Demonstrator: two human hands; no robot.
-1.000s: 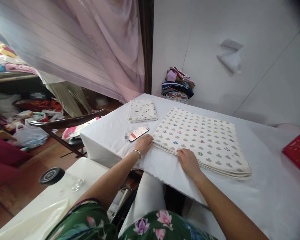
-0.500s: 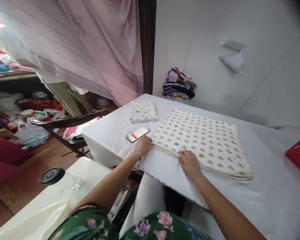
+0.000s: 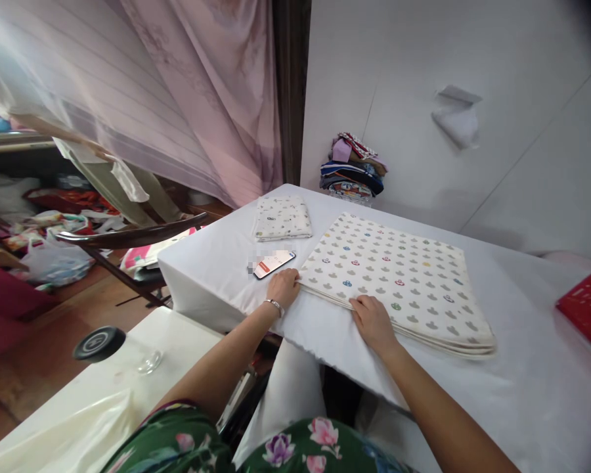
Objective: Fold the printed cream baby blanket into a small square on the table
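A folded white cloth [image 3: 398,276] printed with grey shapes and small coloured figures lies flat on the white-covered table [image 3: 211,276], its layers showing along the near edge. At its near left corner, my left hand [image 3: 283,288] has its fingertips closed on the edge. Farther right along the same edge, my right hand [image 3: 374,323] pinches the cloth, thumb hidden underneath or behind the fingers. Just beyond my left hand rests a phone [image 3: 272,265] with a lit screen. A smaller folded printed cloth [image 3: 283,218] lies behind the phone.
A pile of folded clothes [image 3: 352,167] stands by the wall at the back. A red plastic basket [image 3: 588,309] is at the right edge. On the lower left, a white side table [image 3: 187,335] bears a black-lidded glass jar [image 3: 100,343]. A chair [image 3: 128,233] and a person [image 3: 113,174] are beyond.
Both hands keep their places on the cloth's edge. Behind the curtain, the person has shifted, and an arm and a hanging white cloth now show more. The view has turned very slightly.
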